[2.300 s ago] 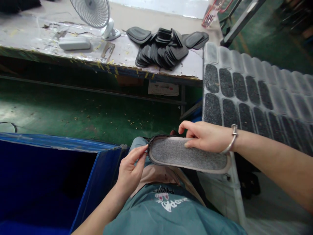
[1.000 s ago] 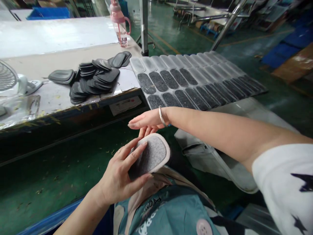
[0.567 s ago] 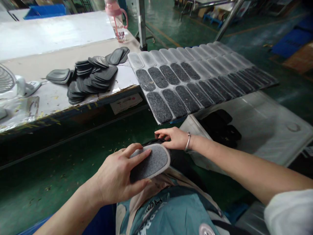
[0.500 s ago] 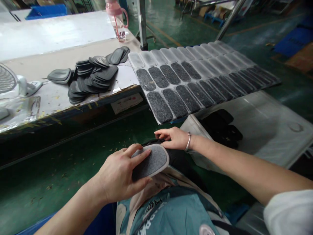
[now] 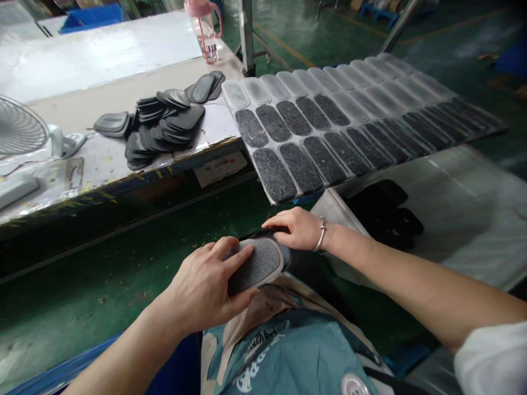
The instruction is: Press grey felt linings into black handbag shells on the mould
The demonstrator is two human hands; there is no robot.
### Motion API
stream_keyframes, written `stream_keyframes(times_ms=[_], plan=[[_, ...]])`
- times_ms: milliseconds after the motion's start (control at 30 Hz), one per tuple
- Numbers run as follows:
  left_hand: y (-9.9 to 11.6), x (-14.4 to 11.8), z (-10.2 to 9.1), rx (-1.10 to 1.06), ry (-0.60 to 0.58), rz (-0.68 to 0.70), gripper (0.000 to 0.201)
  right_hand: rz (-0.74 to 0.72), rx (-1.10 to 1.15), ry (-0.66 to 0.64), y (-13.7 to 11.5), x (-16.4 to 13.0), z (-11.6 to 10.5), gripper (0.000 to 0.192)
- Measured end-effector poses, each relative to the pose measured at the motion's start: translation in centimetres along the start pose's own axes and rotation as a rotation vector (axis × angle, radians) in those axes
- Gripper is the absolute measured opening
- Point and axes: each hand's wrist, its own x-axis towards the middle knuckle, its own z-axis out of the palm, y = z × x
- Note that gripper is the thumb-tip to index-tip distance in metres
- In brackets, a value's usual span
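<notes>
My left hand [image 5: 201, 288] is closed on a rounded grey felt pad [image 5: 263, 264] with a pale rim, its fingers spread over the top and the thumb at the near edge. Under the pad's far side lies a dark, soft-looking piece [image 5: 258, 235], mostly hidden. My right hand [image 5: 300, 226], with a silver bracelet at the wrist, curls its fingers over that piece's far edge. A bluish-grey strip shows between the pad and my right hand. Both items are over my lap, on a teal printed apron [image 5: 296, 351].
Ahead right, a board [image 5: 272, 145] carries rows of dark and whitish rounded pads. Stacked black pads [image 5: 164, 131], a white fan [image 5: 20, 129] and a pink-lidded bottle [image 5: 206, 33] stand on the left table. A pale bin [image 5: 448, 203] with black pieces sits at right.
My right hand has come slightly nearer the pad, its fingers now more over the dark piece's edge. The bluish-grey strip beside the pad has come into sight. The view has shifted a little.
</notes>
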Motion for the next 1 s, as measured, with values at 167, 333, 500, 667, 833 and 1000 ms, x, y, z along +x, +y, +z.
stream_keyframes(times_ms=[167,333,500,667,833,1000], plan=[[0.1,-0.3,0.2,-0.007,0.045,-0.01,0.064,-0.138,-0.258,0.02,-0.6,1.0,-0.1,0.026],[0.3,-0.4,0.8,0.011,0.101,-0.042,0.063,-0.157,-0.354,-0.032,-0.8,1.4,-0.3,0.028],[0.3,-0.3,1.4,0.049,0.11,-0.02,0.064,-0.058,-0.361,-0.038,-1.3,1.8,-0.6,0.024],[0.2,-0.4,2.0,0.055,0.158,0.013,0.065,-0.293,-0.502,-0.09,-2.3,3.1,-1.1,0.028],[0.1,-0.6,2.4,0.036,0.166,0.0,0.064,-0.441,-0.556,-0.262,-2.6,5.1,-1.1,0.03],[0.1,-0.6,2.3,0.012,0.179,-0.02,0.066,-0.34,-0.471,-0.223,-2.0,5.5,-0.8,0.03]])
